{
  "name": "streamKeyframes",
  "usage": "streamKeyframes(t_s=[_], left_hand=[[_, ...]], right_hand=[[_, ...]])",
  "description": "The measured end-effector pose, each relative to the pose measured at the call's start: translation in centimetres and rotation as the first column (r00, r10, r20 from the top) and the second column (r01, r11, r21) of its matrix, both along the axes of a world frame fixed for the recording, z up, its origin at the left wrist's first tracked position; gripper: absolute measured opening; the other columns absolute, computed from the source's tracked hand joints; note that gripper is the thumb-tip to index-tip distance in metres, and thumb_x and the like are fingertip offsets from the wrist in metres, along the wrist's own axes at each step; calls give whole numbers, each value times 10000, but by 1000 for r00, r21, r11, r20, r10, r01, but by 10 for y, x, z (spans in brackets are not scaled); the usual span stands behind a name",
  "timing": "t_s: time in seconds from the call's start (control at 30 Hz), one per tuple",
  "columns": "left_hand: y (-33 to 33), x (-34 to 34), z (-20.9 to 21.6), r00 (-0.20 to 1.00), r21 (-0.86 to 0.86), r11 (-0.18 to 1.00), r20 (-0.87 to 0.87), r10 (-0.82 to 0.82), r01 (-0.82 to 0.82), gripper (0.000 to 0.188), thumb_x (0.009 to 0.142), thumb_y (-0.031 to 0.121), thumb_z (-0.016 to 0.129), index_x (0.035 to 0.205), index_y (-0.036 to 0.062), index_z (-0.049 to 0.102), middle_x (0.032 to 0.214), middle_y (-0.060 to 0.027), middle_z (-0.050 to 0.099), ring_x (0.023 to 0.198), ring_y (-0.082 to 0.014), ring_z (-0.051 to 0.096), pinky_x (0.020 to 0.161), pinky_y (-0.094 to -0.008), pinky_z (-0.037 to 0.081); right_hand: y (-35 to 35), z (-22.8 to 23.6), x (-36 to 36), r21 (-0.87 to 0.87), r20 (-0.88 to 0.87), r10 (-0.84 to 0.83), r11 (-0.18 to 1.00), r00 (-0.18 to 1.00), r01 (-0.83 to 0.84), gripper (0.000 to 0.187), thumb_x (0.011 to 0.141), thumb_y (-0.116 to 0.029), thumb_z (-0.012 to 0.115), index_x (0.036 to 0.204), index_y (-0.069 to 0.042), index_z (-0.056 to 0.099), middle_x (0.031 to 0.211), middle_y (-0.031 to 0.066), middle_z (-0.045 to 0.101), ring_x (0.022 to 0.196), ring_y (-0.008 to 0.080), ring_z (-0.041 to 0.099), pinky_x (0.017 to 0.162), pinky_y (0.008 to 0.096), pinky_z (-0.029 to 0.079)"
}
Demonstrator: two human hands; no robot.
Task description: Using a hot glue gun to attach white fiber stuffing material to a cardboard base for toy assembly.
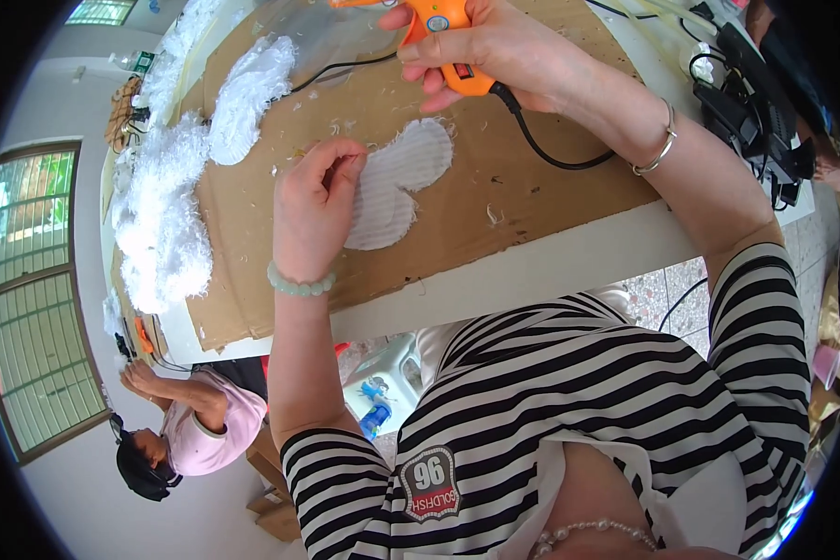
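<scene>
The person's right hand (509,56) holds an orange glue gun (441,11) above the far side of the cardboard (560,187), its fingers curled round the handle and its nozzle end partly cut off by the picture's top edge. Whether a finger presses the trigger cannot be told. The black cord (565,166) drops from the handle and runs off past the right forearm.

Nearer the body, a white ribbed piece (406,173) with two rounded lobes lies flat on the cardboard, which rests on a white surface (532,257). The left hand (310,205) is at the piece's left edge, thumb and forefinger pressed together there — whether they pinch the edge itself or a loose thread, one cannot tell. To the left are a fluffy white piece (247,103) and a heap of white fluff (163,229).

The step in hand seems to be readying the ribbed piece for glue, or tidying it between dabs. The next move would probably call for the left fingers to steady that edge while the nozzle comes down to the piece — keeping bare skin well away from the hot tip.
</scene>
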State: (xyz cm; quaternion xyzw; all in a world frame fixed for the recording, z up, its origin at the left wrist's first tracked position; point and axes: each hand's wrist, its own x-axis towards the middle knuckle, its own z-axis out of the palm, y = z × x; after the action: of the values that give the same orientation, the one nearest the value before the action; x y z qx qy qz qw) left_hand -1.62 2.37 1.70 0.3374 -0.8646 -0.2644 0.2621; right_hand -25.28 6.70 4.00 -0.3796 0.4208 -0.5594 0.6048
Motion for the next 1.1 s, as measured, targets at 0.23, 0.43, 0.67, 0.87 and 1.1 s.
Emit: streamKeyframes(t_s=[0.23,0.43,0.67,0.87,1.1], left_hand=[[4,-3,1,1000,-70,998,22,7,-5,54,810,7,607,862,7,623,672,-116,555,565,-215,531,547,-308,424],[9,3,-2,998,-117,992,19,56,-53,129,797,12,630,925,27,631,728,-117,583,582,-218,549,562,-305,445],[24,31,-3,950,205,968,-243,195,-146,330,789,-97,601,1098,19,585,941,-22,553,668,-79,539,575,-211,438],[36,28,-8,885,273,929,-325,333,-250,322,785,-118,594,1077,10,552,950,-20,540,718,-71,540,604,-192,445],[48,24,-9,946,-419,874,-299,123,-246,353,717,-136,624,1026,19,554,905,-86,545,699,-160,568,626,-281,465]], right_hand=[[11,-21,16,-55,-130,67,996,989,-75,333,841,-133,630,1139,-30,521,860,53,604,747,128,602,677,303,545],[13,-28,24,1,-226,133,991,965,-136,364,846,-150,628,1179,-47,526,864,27,602,720,103,588,663,252,494],[16,-29,26,-10,-256,111,993,960,-117,378,845,-147,635,1193,-55,521,908,20,568,777,93,581,687,251,492],[17,-26,26,0,-285,118,992,951,-123,387,848,-127,637,1208,-60,512,925,13,550,829,99,580,704,257,496],[18,-28,26,-51,-265,84,994,961,-100,365,837,-158,624,1177,-71,525,857,9,598,699,76,559,650,233,465]])
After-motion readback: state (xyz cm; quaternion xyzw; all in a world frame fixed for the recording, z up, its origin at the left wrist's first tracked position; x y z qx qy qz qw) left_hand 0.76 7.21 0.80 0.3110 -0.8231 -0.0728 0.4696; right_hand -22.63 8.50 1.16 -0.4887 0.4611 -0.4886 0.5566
